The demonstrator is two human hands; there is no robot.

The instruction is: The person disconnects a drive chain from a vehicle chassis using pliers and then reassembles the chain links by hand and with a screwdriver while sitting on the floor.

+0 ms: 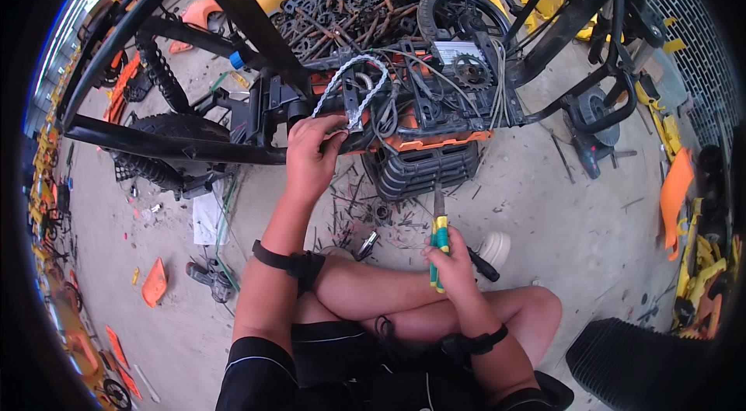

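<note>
Grey floor (559, 224) spreads below the black frame (183, 148). My left hand (312, 148) pinches the pale cord (360, 59) low down, thumb against fingers, its loop arching up beyond my fingertips. My right hand (454, 262) wraps its fingers around the pliers' (440, 238) handles, tips pointing away from me.

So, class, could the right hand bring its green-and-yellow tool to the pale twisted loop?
Probably yes: the right hand would have to lift the tool past the black slatted part, but the left hand leaves the upper bend of the loop uncovered.
</note>
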